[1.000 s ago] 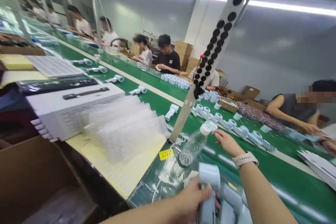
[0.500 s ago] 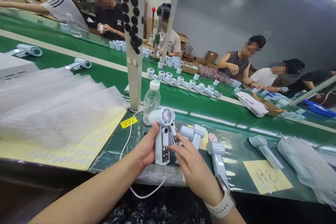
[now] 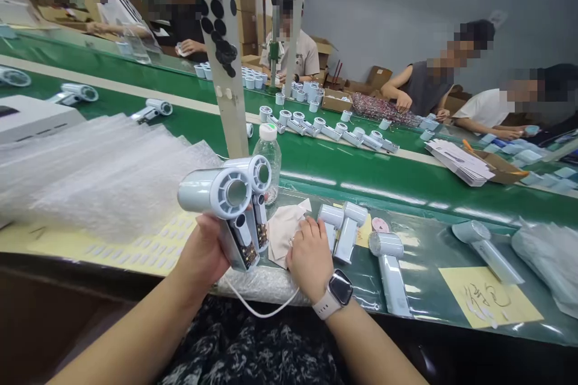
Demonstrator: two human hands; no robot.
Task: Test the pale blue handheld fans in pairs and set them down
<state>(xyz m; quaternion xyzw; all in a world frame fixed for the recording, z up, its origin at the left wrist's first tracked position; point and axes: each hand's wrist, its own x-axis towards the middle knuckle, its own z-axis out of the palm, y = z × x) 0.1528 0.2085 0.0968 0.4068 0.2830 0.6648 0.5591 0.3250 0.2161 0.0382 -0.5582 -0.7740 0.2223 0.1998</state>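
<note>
Two light-blue handheld fans, a nearer one and one behind it, are held side by side in my left hand. Their handles are uncovered and show circuit boards. My left fingers are mostly hidden behind the handles. Over the bench, my right hand has its fingers bent and together at the right edge of a pale pink cloth, with the fingertips partly out of sight. Just beyond that hand lie two more fans, one at the left and one at the right.
A plastic bottle stands behind the held fans, near a metal post. Bubble-wrap sheets lie left. Another fan and a yellow note lie right. Fan parts line the green conveyor; several people work across it.
My left hand has moved left and toward me, now with two fans plainly in it. My right hand has left the fans for the cloth, which has come into view.
</note>
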